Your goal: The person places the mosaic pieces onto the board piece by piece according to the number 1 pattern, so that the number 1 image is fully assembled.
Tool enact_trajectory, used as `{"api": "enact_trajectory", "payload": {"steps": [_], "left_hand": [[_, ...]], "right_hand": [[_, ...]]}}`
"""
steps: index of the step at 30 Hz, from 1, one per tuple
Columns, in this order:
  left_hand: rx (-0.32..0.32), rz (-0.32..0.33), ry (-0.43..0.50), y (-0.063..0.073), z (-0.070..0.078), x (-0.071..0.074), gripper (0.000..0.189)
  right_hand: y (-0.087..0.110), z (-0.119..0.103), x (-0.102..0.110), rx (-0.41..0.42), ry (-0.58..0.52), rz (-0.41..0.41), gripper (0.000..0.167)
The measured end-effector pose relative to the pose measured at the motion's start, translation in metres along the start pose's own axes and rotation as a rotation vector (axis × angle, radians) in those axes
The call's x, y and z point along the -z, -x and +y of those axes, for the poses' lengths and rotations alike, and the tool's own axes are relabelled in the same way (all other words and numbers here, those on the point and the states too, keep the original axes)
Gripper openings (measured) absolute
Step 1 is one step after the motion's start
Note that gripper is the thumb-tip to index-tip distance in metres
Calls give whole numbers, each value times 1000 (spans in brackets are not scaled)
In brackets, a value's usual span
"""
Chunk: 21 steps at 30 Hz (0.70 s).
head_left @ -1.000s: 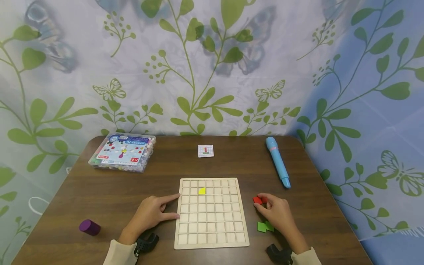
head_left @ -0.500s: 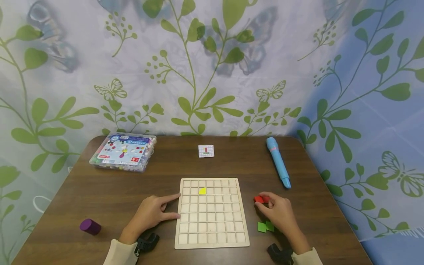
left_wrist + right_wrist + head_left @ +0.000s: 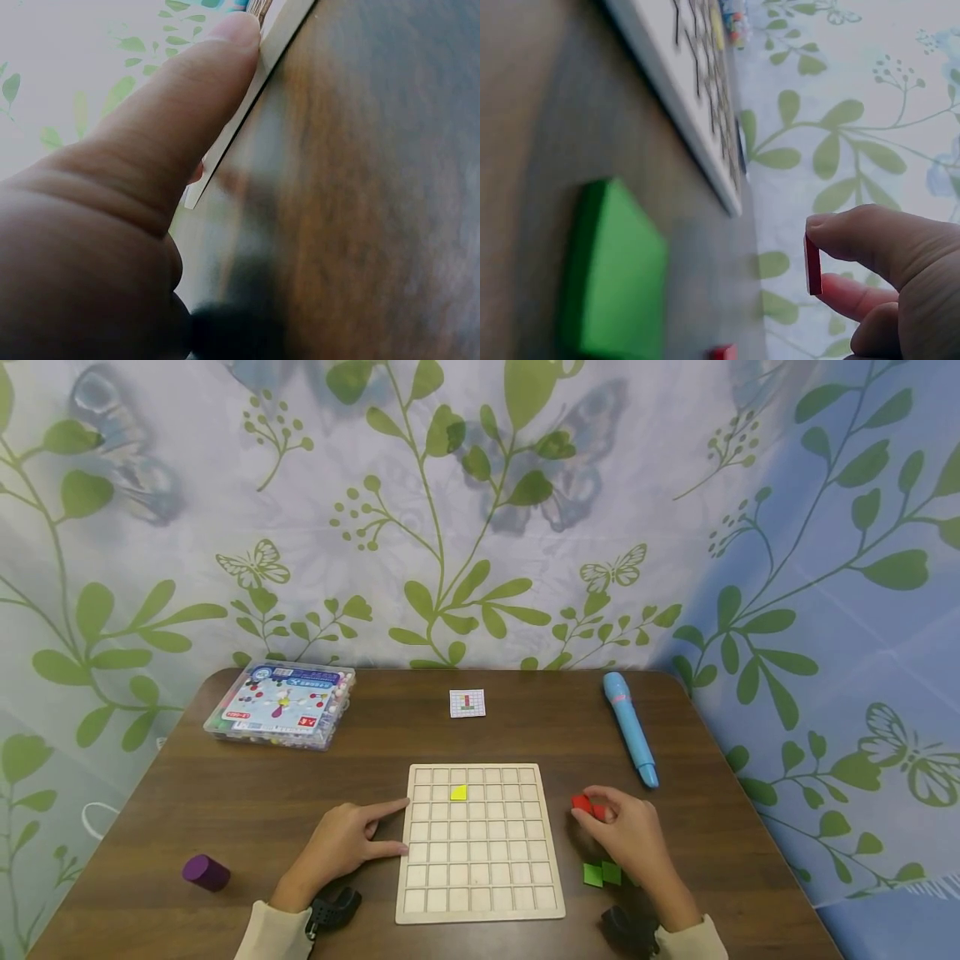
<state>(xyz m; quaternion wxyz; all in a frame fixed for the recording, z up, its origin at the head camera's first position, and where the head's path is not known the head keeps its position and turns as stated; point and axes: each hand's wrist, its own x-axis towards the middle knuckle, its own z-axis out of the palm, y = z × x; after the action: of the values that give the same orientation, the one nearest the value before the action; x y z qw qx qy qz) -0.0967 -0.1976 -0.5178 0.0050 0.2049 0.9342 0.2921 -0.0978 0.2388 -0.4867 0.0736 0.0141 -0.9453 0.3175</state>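
Soft light fills the head view; wrist views blur the tabletop (image 3: 375, 187).

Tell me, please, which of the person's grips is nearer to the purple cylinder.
Left. The left grip lies to the right of the purple cylinder, touching the edge of the wooden board. The right grip is farther off, beyond the board, pinching a red tile.

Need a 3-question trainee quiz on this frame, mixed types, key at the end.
1. Which hand pinches a thin red tile?
2. True or false: the yellow tile lies in the second row from the far edge of the wooden grid board.
3. The left hand touches: (a) the purple cylinder; (b) the wooden grid board; (c) the small printed card.

Key: 1. The right hand. 2. True. 3. b.
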Motion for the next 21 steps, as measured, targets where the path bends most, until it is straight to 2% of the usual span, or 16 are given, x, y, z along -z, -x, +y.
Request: {"api": "enact_trajectory", "payload": {"steps": [7,13,21], "left_hand": [[-2,1,9,0,-1,0,70],[-2,-3,12,0,-1,0,69],[-2,-6,19,0,-2,0,70]], "right_hand": [[-9,-15,-5,69,-24,14,33],[-14,-36,-13,56,-59,-17,32],[-21,-63,-31,97,-137,-40,30]]}}
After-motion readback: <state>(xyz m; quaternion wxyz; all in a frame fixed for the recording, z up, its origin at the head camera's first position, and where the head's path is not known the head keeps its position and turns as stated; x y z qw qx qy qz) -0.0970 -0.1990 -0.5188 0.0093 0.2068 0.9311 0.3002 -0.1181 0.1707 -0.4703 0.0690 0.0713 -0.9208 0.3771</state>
